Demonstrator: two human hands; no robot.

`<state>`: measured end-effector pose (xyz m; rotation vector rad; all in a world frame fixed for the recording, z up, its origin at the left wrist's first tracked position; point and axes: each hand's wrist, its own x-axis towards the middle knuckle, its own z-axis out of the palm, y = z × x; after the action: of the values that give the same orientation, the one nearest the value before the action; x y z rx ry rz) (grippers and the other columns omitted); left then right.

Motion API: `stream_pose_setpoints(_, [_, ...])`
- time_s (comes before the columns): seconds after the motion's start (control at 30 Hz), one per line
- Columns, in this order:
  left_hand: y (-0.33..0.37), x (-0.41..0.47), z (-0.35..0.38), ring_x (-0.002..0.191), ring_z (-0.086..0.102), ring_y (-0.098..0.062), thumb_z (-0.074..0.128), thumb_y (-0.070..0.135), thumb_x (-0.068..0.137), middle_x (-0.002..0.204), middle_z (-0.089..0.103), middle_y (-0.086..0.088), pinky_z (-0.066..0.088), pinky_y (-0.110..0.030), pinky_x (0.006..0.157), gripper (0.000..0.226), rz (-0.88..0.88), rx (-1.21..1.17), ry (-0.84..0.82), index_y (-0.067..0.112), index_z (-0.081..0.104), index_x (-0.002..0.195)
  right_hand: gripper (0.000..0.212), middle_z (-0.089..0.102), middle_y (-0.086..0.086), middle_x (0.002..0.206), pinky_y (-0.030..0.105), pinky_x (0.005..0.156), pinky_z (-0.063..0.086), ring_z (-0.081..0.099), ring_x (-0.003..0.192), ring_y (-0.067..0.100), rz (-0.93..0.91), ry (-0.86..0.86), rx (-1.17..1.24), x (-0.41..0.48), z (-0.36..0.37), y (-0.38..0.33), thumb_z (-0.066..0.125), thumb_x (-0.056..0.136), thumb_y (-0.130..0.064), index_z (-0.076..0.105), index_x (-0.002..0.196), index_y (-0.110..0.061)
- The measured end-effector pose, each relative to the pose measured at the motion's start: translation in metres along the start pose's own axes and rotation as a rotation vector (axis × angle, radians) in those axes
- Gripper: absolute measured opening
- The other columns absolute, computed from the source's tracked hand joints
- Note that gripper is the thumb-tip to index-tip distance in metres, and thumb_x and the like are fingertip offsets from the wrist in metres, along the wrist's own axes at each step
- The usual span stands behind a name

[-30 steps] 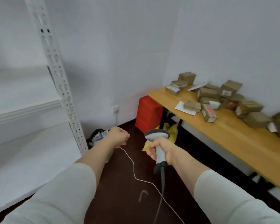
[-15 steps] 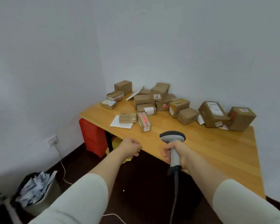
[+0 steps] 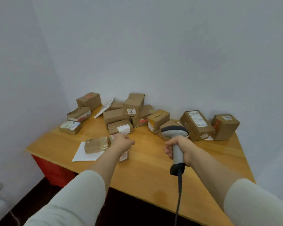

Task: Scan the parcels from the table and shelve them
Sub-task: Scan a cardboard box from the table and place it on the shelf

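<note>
Now left hand (image 3: 123, 141) reached over parcel (image 3: 112, 138), scanner (image 3: 174, 130) above table (image 3: 145, 170)

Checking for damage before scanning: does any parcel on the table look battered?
Yes. The crumpled parcel at the left rear looks crushed on top; the yellow-labelled box in the pile has a dented top.

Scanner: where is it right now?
Head view, right of centre: the scanner is upright in the right hand, over the table, just in front of the long labelled box.
</note>
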<state>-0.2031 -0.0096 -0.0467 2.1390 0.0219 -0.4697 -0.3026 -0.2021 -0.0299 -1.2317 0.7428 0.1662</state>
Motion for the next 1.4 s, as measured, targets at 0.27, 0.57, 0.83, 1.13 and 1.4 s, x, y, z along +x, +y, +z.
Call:
stream_pose_setpoints(0.27, [0.054, 0.163, -0.016, 0.115, 0.05, -0.03, 0.072, 0.047, 0.068, 0.134, 0.047, -0.013, 0.044, -0.033, 0.091, 0.076, -0.053, 0.027, 0.085, 0.01, 0.049, 0.131, 0.003, 0.063, 0.01, 0.055, 0.021, 0.039, 0.048, 0.059, 0.04, 0.015, 0.027, 0.07, 0.017, 0.125, 0.047, -0.083, 0.056, 0.088, 0.001, 0.058, 0.087, 0.003])
stream_pose_setpoints(0.57, [0.089, 0.298, -0.008, 0.145, -0.016, -0.033, 0.077, 0.061, 0.065, 0.158, -0.018, -0.016, 0.012, -0.051, 0.117, 0.131, -0.036, 0.231, 0.151, 0.017, -0.009, 0.153, 0.008, 0.065, 0.009, 0.057, 0.022, 0.04, 0.049, 0.059, 0.042, 0.015, 0.129, 0.132, 0.029, 0.231, 0.069, -0.121, 0.06, 0.087, 0.001, 0.059, 0.079, 0.002])
stream_pose_setpoints(0.83, [0.092, 0.34, 0.021, 0.146, -0.012, -0.035, 0.077, 0.061, 0.066, 0.157, -0.02, -0.015, 0.016, -0.052, 0.115, 0.136, -0.052, 0.313, 0.09, 0.018, -0.02, 0.15, 0.009, 0.065, 0.009, 0.058, 0.021, 0.042, 0.05, 0.06, 0.044, 0.014, 0.169, 0.152, 0.052, 0.264, 0.059, -0.119, 0.06, 0.087, 0.001, 0.059, 0.078, 0.001])
stream_pose_setpoints(1.13, [0.082, 0.31, 0.027, 0.138, 0.019, -0.04, 0.072, 0.045, 0.074, 0.154, 0.0, -0.01, 0.028, -0.05, 0.112, 0.104, -0.023, -0.125, 0.153, 0.032, 0.006, 0.152, 0.004, 0.065, 0.011, 0.063, 0.021, 0.042, 0.051, 0.061, 0.045, 0.015, 0.163, 0.11, 0.082, 0.26, 0.036, -0.099, 0.062, 0.086, 0.0, 0.061, 0.083, 0.002])
stream_pose_setpoints(1.4, [0.084, 0.201, 0.04, 0.091, 0.059, -0.025, 0.055, 0.046, 0.086, 0.096, 0.064, -0.01, 0.049, -0.043, 0.089, 0.031, -0.175, -0.692, -0.208, 0.019, 0.061, 0.101, 0.019, 0.069, 0.012, 0.078, 0.033, 0.065, 0.056, 0.067, 0.069, 0.024, -0.001, 0.088, 0.224, 0.216, 0.0, -0.079, 0.071, 0.082, -0.005, 0.063, 0.1, -0.003])
